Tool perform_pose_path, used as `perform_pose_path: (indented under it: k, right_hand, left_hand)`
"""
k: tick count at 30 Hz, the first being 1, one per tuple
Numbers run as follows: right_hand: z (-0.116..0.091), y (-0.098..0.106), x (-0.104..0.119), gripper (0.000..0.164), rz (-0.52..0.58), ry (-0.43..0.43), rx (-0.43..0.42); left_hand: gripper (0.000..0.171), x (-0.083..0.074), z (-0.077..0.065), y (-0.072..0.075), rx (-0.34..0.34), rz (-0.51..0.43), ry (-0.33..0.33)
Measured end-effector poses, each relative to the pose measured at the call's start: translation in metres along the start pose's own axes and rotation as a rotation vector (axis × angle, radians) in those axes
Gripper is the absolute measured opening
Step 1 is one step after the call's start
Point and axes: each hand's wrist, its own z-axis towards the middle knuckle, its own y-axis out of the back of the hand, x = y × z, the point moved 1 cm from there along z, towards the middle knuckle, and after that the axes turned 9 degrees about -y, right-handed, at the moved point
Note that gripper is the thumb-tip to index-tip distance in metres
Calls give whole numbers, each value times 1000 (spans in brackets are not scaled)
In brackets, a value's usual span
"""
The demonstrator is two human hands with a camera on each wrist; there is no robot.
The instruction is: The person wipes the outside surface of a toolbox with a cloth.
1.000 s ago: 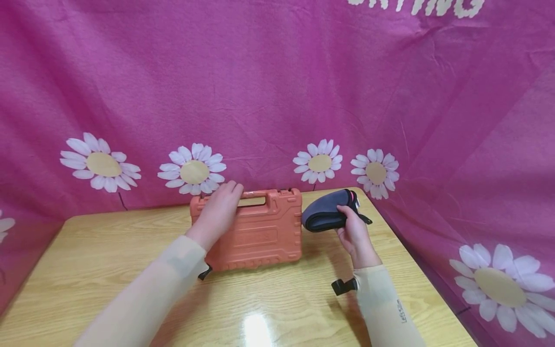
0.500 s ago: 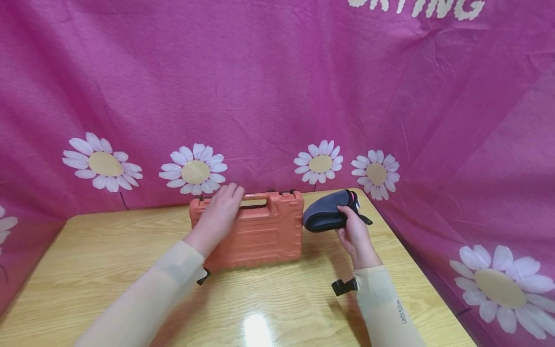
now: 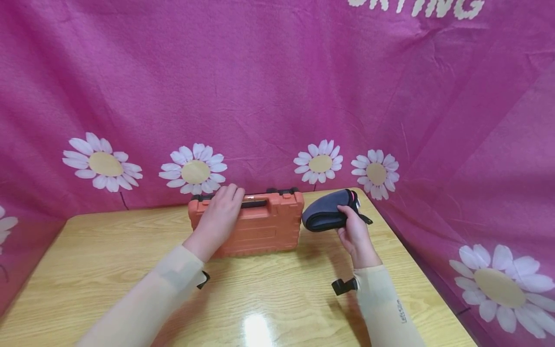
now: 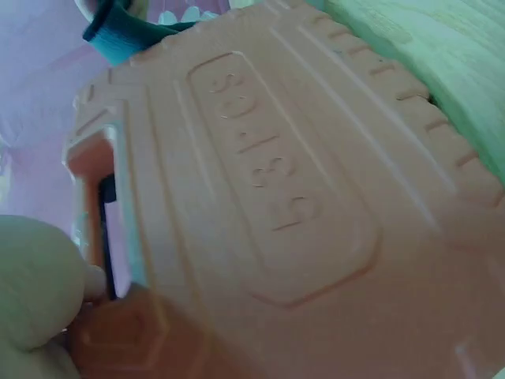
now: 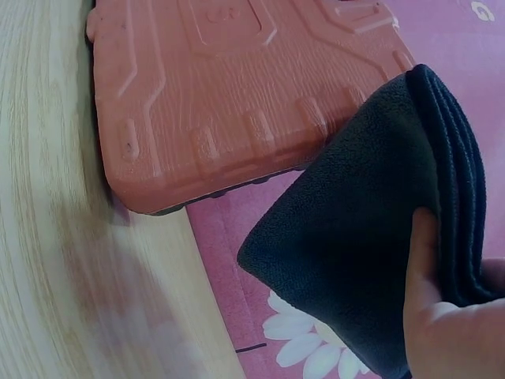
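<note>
An orange plastic tool case (image 3: 269, 231) stands on its long edge near the back of the table, handle side up. My left hand (image 3: 218, 212) grips its top edge at the left end of the handle. Raised lettering marks the broad face of the case (image 4: 268, 189) in the left wrist view. Beside the case's right end, my right hand (image 3: 354, 231) pinches a folded dark grey fleece cloth (image 3: 327, 205) with black edging and a bit of pink. In the right wrist view, the thumb lies over the stacked folds of the cloth (image 5: 347, 197), which overlaps the case's end.
The wooden table (image 3: 117, 250) runs to a pink curtain (image 3: 260, 106) printed with daisies, behind and along the right side. Black straps sit at both wrists, over pale sleeves (image 3: 386, 303).
The lower edge of the case has shifted back and its face has tipped, so the handle slot looks narrower. My left hand keeps its grip. The right hand and cloth stay almost still.
</note>
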Motion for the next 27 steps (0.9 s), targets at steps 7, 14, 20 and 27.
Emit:
perform_pose_path:
  k: [7,14,20,27]
  right_hand:
    - [-1,0,1,28,-9,-19,-21]
    - [-1,1,1,19,-9,-16,-18]
    - [-1,0,0,19,-14,-15,-24]
    - [-2,0,0,24,-4,-14,-18]
  left_hand:
    - [26,-11,4,11,102,22,-30]
    - [27,-19,6,15,168,6,-20]
    - [19,-21,9,16,178,-28,-5]
    - [15,-16,14,13,181,-122,-17]
